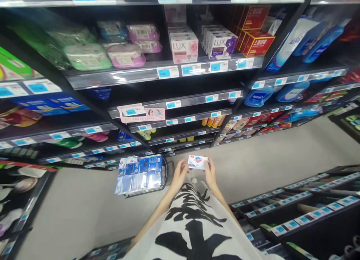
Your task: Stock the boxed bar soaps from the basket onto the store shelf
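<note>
Both hands hold a small white and blue soap box (197,162) low in front of me, over the aisle floor. My left hand (180,173) grips its left end, fingers closed round it. The right end is pinched by my right hand (209,172). Just left of my hands stands a black basket (164,177) filled with several blue and white packs (140,174). My white top with black print fills the bottom of the view.
Store shelves rise ahead with LUX soap boxes (184,46), red boxes (254,42), wipe packs (87,56) and blue refill pouches (309,39). Blue price tags line every shelf edge. A lower shelf unit (295,211) stands at my right. Grey floor (70,207) runs between.
</note>
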{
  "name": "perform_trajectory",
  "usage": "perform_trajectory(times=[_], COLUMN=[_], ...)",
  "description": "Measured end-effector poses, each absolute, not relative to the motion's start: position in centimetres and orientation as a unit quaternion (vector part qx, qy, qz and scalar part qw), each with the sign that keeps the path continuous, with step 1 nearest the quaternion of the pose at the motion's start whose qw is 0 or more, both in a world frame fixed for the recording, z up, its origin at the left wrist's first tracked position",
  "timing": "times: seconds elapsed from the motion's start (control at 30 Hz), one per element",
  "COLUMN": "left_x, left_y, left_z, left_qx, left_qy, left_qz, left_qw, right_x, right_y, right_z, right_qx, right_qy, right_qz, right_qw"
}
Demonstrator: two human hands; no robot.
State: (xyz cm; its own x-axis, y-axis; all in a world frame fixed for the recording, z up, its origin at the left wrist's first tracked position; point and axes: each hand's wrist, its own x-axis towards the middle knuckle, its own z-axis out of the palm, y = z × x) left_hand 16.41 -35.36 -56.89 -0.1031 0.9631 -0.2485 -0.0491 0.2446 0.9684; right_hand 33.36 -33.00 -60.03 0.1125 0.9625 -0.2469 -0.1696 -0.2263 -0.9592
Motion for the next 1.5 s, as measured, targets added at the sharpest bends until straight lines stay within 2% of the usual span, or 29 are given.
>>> perform_trajectory(times=[0.4,0.7,1.0,1.2,1.5], left_x=[15.3,14.2,13.1,13.0,13.4], left_y=[-35.7,-36.3,-36.6,-36.3,-35.5], left_z=[-57.8,-59.3,-61.3,-59.7,-58.9], left_qx=[0.388,0.404,0.458,0.524,0.560], left_qy=[0.577,0.589,0.596,0.568,0.498], left_qz=[0.447,0.468,0.473,0.468,0.525], left_qw=[0.562,0.521,0.460,0.429,0.402], right_x=[33.5,33.1,32.9,32.7,32.3], right_y=[-33.0,-33.1,-33.3,-33.4,-33.2], right_z=[-59.8,-60.3,-60.4,-60.0,-59.2], right_qx=[-0.538,-0.507,-0.466,-0.429,-0.405], right_qy=[-0.404,-0.439,-0.561,-0.595,-0.632], right_qz=[0.573,0.596,0.503,0.458,0.347], right_qw=[0.467,0.442,0.462,0.503,0.563])
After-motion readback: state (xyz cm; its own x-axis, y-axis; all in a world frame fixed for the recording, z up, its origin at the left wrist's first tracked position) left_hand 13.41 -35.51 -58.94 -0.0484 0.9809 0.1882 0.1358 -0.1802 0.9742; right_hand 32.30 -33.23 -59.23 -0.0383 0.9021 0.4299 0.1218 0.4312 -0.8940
